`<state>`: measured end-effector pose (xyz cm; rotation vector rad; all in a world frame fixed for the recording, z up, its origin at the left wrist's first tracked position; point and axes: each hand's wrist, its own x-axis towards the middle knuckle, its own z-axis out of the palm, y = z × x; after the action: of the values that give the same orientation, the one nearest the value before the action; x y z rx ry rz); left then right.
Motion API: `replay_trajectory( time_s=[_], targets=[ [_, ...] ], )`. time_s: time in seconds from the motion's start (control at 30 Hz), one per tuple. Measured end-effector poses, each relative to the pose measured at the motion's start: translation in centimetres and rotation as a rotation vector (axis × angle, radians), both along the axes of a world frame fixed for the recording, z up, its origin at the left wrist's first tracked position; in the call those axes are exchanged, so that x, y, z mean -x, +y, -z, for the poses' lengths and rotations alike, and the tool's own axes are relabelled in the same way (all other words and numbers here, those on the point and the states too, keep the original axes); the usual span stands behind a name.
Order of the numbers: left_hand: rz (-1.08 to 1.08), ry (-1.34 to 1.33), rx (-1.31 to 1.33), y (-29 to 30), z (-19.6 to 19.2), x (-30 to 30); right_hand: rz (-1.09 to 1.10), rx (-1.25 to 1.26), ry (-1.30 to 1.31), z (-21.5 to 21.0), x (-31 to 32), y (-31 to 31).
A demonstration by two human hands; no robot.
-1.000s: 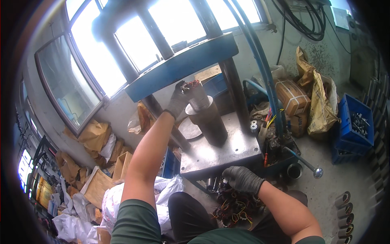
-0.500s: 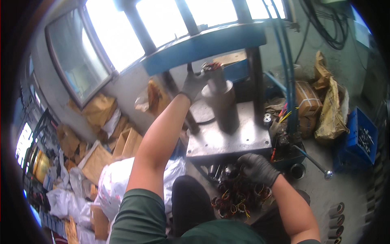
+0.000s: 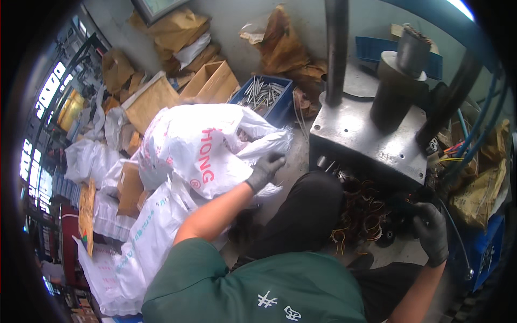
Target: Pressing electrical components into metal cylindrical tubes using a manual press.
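Note:
My left hand (image 3: 266,171), in a grey glove, hovers at the open side of a bulging white woven sack (image 3: 183,145). Its fingers are loosely bent and apart, with nothing seen in them. Low on the right, my gloved right hand (image 3: 432,234) is beside the dark clutter under the press; its fingertips blend into the dark, so what they hold, if anything, cannot be made out. Wound motor stators (image 3: 366,210) with coloured leads are heaped under the steel press plate (image 3: 344,121). On that plate a thick dark cylinder (image 3: 396,94) carries a grey metal cylinder (image 3: 413,51) with copper-coloured windings on top.
Press columns (image 3: 336,54) rise from the plate. Behind the sack are a blue bin (image 3: 264,94) of metal rods and an open wooden box (image 3: 212,81). More white sacks (image 3: 156,231) lie at left. At right, hoses (image 3: 484,118) hang and a long lever (image 3: 458,237) sticks out.
My left hand has left the grey cylinder on the press and come down beside the white sack. The view has swung left. My right hand has moved away from the plate's front edge.

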<state>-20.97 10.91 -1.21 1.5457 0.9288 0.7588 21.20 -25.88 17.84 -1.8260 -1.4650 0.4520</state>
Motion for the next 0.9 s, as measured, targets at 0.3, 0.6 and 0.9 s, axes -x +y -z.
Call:
replay_trajectory(
  time_s=[0.3, 0.6, 0.9],
  targets=[
    [-0.126, 0.610, -0.141, -5.9, 15.6, 4.4, 0.006, 0.191, 0.111, -0.2, 1.4, 0.5],
    [-0.213, 1.078, 0.211, 3.3, 23.8, 2.1, 0.355, -0.276, -0.236, -4.7, 2.9, -8.0],
    [-0.496, 0.790, -0.051, -0.8, 22.3, 1.3, 0.832, -0.374, -0.792, 0.7, -2.7, -21.3]
  ],
)
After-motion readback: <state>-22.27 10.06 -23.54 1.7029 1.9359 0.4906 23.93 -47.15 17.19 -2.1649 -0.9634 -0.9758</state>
